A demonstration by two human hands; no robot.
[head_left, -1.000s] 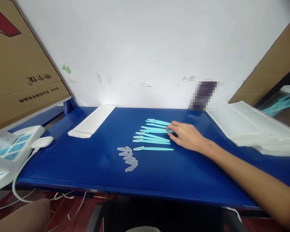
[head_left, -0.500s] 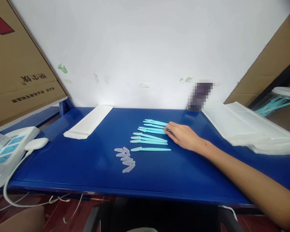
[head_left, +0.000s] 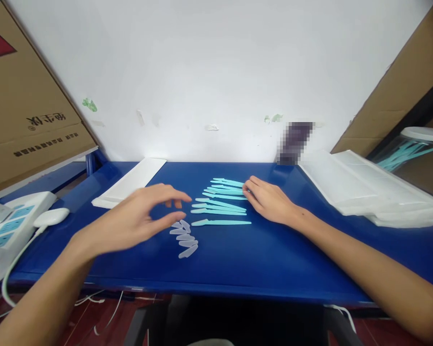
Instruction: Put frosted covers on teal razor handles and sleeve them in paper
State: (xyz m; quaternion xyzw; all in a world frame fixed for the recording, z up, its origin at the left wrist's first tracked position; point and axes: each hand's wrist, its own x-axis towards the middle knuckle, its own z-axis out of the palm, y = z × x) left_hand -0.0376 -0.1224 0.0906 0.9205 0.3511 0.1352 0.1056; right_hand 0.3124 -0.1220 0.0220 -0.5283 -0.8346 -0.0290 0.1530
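Note:
Several turquoise eyebrow razors point(head_left: 220, 210) lie in a loose fan across the blue table point(head_left: 147, 269), their blade ends towards the left. My right hand point(head_left: 265, 197) is at the handle ends of the upper razors, fingers curled closed around them; how many it grips is hidden. From the left reaches my left hand point(head_left: 140, 211), empty, with thumb and fingers apart, short of the razors' blade ends. Below its thumb lie several small clear plastic blade covers point(head_left: 185, 238) in a loose heap, partly hidden by the thumb.
A long white tray point(head_left: 137, 175) lies behind my left hand. White trays or lids point(head_left: 346, 187) are stacked at the right, near a clear jar point(head_left: 407, 149) of turquoise razors. A power strip point(head_left: 18, 221) with a white cable sits at the left edge, below a cardboard box point(head_left: 32, 96).
My left hand has come into view from the lower left and reaches towards the razors. My right hand stays at the handle ends. The view has shifted slightly.

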